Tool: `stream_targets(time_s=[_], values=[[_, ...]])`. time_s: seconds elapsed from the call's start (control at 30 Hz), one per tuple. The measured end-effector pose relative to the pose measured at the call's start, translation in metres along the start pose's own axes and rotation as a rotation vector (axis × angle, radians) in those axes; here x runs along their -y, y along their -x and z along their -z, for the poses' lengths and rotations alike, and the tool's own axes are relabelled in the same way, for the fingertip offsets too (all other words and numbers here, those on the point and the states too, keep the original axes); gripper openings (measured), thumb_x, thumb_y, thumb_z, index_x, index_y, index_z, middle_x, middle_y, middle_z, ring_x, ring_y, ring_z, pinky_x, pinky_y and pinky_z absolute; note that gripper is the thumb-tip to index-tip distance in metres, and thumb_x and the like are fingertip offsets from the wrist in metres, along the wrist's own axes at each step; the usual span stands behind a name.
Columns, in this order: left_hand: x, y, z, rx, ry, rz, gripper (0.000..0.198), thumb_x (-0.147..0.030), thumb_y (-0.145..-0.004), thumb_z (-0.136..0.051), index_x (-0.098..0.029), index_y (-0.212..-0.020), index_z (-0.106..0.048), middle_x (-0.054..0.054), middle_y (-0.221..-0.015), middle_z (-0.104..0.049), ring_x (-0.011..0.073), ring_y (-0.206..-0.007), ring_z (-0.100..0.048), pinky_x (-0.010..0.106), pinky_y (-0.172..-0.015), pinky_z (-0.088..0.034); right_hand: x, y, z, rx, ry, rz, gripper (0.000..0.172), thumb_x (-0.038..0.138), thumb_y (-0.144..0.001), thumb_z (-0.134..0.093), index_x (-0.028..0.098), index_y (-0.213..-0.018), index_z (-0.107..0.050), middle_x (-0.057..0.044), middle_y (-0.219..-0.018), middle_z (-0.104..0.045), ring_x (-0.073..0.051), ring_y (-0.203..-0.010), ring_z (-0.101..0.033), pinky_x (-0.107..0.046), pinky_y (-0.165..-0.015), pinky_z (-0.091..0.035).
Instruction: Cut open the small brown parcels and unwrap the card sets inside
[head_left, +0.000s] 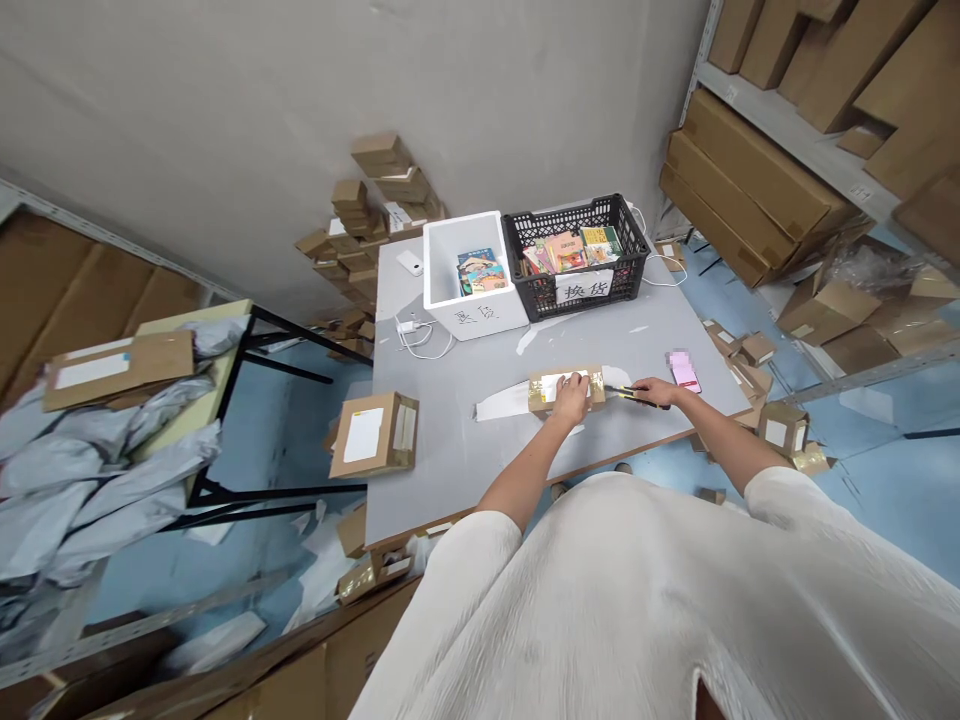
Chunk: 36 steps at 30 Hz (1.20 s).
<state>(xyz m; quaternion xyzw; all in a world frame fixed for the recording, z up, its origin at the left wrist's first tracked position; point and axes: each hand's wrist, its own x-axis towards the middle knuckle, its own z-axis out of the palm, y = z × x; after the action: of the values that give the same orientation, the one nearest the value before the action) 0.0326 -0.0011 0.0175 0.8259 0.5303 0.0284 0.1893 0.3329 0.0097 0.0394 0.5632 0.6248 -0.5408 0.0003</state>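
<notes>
Plain grey wall point(480, 100) took up the whole back of this room, with a big grey flat-topped table point(457, 450) in front of it. Toward the far side sat a black mesh plastic crate point(541, 299) with colourful books point(564, 252) in it, right beside a white foam bin point(454, 318) holding a few more. Next size down, a square brown cardboard box point(351, 456) stood at the left edge, its outline jutting past it. Then a smaller, taped brown carton point(540, 406) lay near the front edge, right before the person. Their left hand point(573, 397) rested on top, fingers spread rather than wrapped around, while the right hand point(654, 390) was closed around a slim black-and-yellow tool point(625, 392) aimed at the carton's right end. Honestly couldn't tell if the tip was touching, too small from up there. Last, a pink-screened phone point(684, 370) lay just beyond the right wrist.

My worry: if that tool was sharp and slipped, it could've run toward the left hand, and a light press might've let the carton skid. Room-wise, there was decent tabletop between box and carton, but the right forearm point(727, 432) crossed the front edge close to the corner, and that jutting box looked easy to knock off.
</notes>
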Motion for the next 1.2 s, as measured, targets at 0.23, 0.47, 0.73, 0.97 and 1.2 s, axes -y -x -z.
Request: stream_targets(time_s=[0.23, 0.47, 0.73, 0.97, 1.2], values=[[0.001, -0.001, 0.006, -0.106, 0.091, 0.009, 0.055, -0.026, -0.104, -0.057, -0.023, -0.157, -0.045, 0.017, -0.150, -0.054, 0.0318, -0.133, -0.062, 0.047, -0.118, -0.044, -0.004, 0.005, -0.004, -0.243, -0.207, -0.004, 0.032, 0.054, -0.100, -0.070, 0.023, -0.108, -0.066, -0.005, -0.095, -0.080, -0.017, -0.076, -0.073, -0.022, -0.060, -0.052], [0.010, -0.012, 0.013, -0.174, 0.082, 0.119, 0.047, -0.013, -0.102, -0.052, -0.026, -0.147, -0.056, 0.015, -0.153, -0.056, 0.0327, -0.137, -0.059, 0.047, -0.116, -0.045, 0.012, 0.011, -0.016, -0.330, 0.000, 0.156, 0.037, 0.050, -0.109, -0.050, 0.023, -0.119, -0.073, -0.006, -0.104, -0.081, -0.021, -0.089, -0.072, -0.030, -0.081, -0.057], [0.014, -0.023, 0.011, -0.079, 0.002, 0.149, 0.053, -0.013, -0.094, -0.060, -0.026, -0.146, -0.056, 0.016, -0.149, -0.060, 0.0336, -0.146, -0.050, 0.053, -0.120, -0.039, 0.024, 0.017, -0.029, -0.358, 0.505, 0.134, 0.041, 0.036, -0.105, -0.062, 0.027, -0.144, -0.073, -0.011, -0.135, -0.074, -0.028, -0.116, -0.070, -0.035, -0.100, -0.052], [0.012, -0.013, -0.002, -0.165, -0.010, 0.083, 0.064, -0.015, -0.099, -0.048, -0.020, -0.162, -0.047, 0.022, -0.164, -0.052, 0.0350, -0.158, -0.041, 0.054, -0.129, -0.032, 0.028, 0.015, -0.042, -0.435, 0.500, 0.105, 0.043, 0.035, -0.107, -0.062, 0.027, -0.149, -0.070, -0.011, -0.135, -0.072, -0.028, -0.120, -0.069, -0.034, -0.103, -0.051], [0.010, -0.004, -0.011, -0.189, -0.007, 0.108, 0.070, -0.014, -0.097, -0.046, -0.018, -0.168, -0.044, 0.022, -0.169, -0.050, 0.0352, -0.161, -0.039, 0.056, -0.131, -0.030, 0.023, 0.003, -0.055, -0.514, 0.509, 0.085, 0.048, 0.035, -0.107, -0.058, 0.028, -0.154, -0.066, -0.013, -0.133, -0.071, -0.030, -0.121, -0.066, -0.039, -0.104, -0.050]])
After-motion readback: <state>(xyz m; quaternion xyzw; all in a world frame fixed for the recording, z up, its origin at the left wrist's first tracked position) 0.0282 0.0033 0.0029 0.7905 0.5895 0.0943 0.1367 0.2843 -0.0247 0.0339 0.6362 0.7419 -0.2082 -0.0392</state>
